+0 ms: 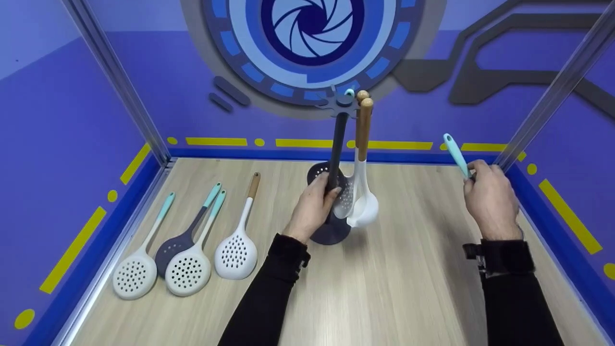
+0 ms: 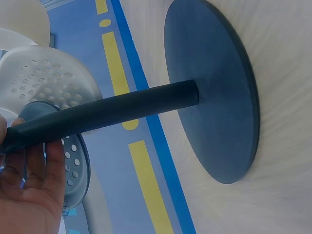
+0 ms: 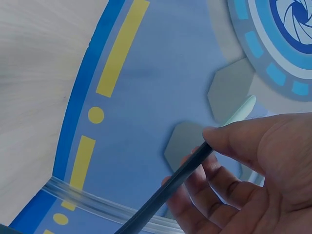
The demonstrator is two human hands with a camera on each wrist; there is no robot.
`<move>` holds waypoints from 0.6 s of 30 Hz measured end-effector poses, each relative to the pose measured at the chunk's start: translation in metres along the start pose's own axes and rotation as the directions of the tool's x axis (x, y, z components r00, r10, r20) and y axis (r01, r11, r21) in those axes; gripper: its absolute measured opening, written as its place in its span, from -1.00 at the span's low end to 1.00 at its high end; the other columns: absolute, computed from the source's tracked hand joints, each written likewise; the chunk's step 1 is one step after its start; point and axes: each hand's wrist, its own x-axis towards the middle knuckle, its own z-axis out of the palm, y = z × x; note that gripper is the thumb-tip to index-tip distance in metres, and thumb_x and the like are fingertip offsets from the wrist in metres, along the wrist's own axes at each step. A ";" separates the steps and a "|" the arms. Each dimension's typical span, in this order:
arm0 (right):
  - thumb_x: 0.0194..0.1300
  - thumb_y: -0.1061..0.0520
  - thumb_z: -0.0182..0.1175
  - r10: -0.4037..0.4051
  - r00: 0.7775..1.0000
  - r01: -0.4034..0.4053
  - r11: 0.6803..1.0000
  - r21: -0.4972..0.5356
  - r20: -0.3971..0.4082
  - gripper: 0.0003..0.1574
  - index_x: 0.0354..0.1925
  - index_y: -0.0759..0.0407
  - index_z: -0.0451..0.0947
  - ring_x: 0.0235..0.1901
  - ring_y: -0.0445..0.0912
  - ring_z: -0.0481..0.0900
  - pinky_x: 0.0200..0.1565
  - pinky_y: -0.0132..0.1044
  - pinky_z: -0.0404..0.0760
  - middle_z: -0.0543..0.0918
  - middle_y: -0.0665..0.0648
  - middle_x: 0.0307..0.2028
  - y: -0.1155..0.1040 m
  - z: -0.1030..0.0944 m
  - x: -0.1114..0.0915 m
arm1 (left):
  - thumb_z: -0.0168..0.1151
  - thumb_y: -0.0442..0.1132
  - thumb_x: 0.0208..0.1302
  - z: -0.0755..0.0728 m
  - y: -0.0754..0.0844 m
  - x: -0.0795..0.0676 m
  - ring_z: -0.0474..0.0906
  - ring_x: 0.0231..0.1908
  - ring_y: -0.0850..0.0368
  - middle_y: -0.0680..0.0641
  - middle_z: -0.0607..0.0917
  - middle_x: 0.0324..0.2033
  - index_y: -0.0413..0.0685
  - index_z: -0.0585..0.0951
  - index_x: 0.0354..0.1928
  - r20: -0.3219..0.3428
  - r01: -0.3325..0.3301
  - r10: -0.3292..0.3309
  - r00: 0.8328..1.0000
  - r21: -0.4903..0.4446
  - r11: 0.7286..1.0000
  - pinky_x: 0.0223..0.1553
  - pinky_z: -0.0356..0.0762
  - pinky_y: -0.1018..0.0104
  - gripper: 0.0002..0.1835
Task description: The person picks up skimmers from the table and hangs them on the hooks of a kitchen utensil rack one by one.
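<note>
My left hand [image 1: 312,206] grips the dark pole [image 2: 126,109] of a utensil stand, low above its round base [image 2: 214,102]. From the hooked top [image 1: 343,101] hang a dark skimmer [image 2: 75,190], a pale skimmer [image 2: 73,73] and a white ladle [image 1: 367,211] with a wooden handle, beside a second wooden handle [image 1: 358,134]. Off to the right, my right hand [image 1: 492,197] pinches a kitchen utensil with a mint handle [image 1: 455,154] and a dark shaft [image 3: 170,185] between thumb and fingers. The utensil's head is hidden behind the hand in the head view.
Several skimmers lie on the wooden table [image 1: 408,288] at the left: a pale one [image 1: 149,257] with a mint handle, a dark one [image 1: 166,247], another pale one [image 1: 202,257] and a white one [image 1: 247,245] with a wooden handle. Blue panels [image 1: 250,122] and metal posts [image 1: 122,91] enclose the table.
</note>
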 end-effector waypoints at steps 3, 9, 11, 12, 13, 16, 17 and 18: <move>0.44 0.17 0.09 -0.007 1.000 0.007 1.000 0.005 -0.001 -0.59 0.21 0.20 0.45 -0.34 0.23 0.52 -0.53 0.04 0.41 0.50 0.33 -0.19 -0.002 -0.002 0.000 | 0.00 0.07 0.48 0.000 0.000 0.000 0.52 -0.21 0.25 0.14 0.52 -0.18 0.14 0.42 0.17 0.001 0.002 -0.002 1.000 0.000 1.000 -0.12 0.58 0.29 -0.65; 0.45 0.16 0.09 -0.011 1.000 0.011 1.000 0.014 0.005 -0.59 0.22 0.20 0.45 -0.30 0.22 0.53 -0.47 0.07 0.44 0.51 0.33 -0.17 -0.008 -0.006 -0.002 | 0.00 0.07 0.48 0.001 0.000 0.000 0.53 -0.21 0.27 0.14 0.54 -0.16 0.15 0.43 0.17 -0.002 0.006 -0.006 1.000 -0.005 1.000 -0.12 0.59 0.30 -0.66; 0.45 0.16 0.08 -0.010 1.000 0.010 1.000 0.018 0.008 -0.58 0.22 0.20 0.44 -0.27 0.23 0.53 -0.44 0.09 0.45 0.52 0.32 -0.15 -0.009 -0.007 -0.002 | 0.01 0.07 0.48 0.000 0.000 0.000 0.53 -0.21 0.26 0.14 0.54 -0.16 0.14 0.43 0.16 -0.003 0.006 -0.006 1.000 -0.008 1.000 -0.12 0.59 0.30 -0.66; 0.45 0.16 0.08 -0.011 1.000 0.011 1.000 0.020 0.008 -0.58 0.22 0.20 0.44 -0.26 0.23 0.54 -0.42 0.10 0.46 0.52 0.33 -0.14 -0.010 -0.007 -0.002 | 0.01 0.07 0.48 0.001 0.000 0.000 0.53 -0.21 0.26 0.14 0.54 -0.16 0.14 0.43 0.16 -0.004 0.006 -0.006 1.000 -0.009 1.000 -0.12 0.59 0.30 -0.66; 0.45 0.16 0.08 -0.013 1.000 0.013 1.000 0.022 0.008 -0.58 0.22 0.19 0.44 -0.25 0.23 0.54 -0.42 0.10 0.46 0.52 0.33 -0.13 -0.011 -0.007 -0.002 | 0.01 0.07 0.47 0.000 0.000 0.000 0.53 -0.21 0.26 0.13 0.54 -0.16 0.14 0.43 0.16 -0.005 0.005 -0.005 1.000 -0.011 1.000 -0.12 0.59 0.30 -0.66; 0.45 0.16 0.09 -0.020 1.000 0.020 0.999 0.029 0.002 -0.58 0.22 0.20 0.44 -0.24 0.23 0.54 -0.41 0.12 0.47 0.53 0.32 -0.13 -0.013 -0.009 -0.003 | 0.01 0.08 0.47 0.000 0.001 0.000 0.53 -0.21 0.25 0.13 0.54 -0.17 0.14 0.43 0.15 -0.005 0.007 -0.007 1.000 -0.011 1.000 -0.13 0.59 0.29 -0.66; 0.45 0.16 0.09 -0.023 1.000 0.023 0.999 0.031 -0.001 -0.58 0.22 0.20 0.44 -0.23 0.24 0.54 -0.40 0.12 0.47 0.53 0.32 -0.12 -0.014 -0.009 -0.003 | 0.01 0.08 0.47 0.000 0.001 0.000 0.53 -0.22 0.25 0.14 0.53 -0.17 0.15 0.43 0.15 -0.005 0.009 -0.009 1.000 -0.009 1.000 -0.13 0.59 0.29 -0.66; 0.45 0.16 0.09 -0.026 1.000 0.026 0.999 0.033 -0.004 -0.58 0.22 0.20 0.44 -0.23 0.24 0.55 -0.40 0.13 0.47 0.53 0.33 -0.12 -0.014 -0.009 -0.003 | 0.00 0.09 0.48 0.000 0.001 0.000 0.53 -0.21 0.26 0.14 0.53 -0.17 0.15 0.43 0.15 -0.005 0.011 -0.011 1.000 -0.005 1.000 -0.12 0.59 0.29 -0.66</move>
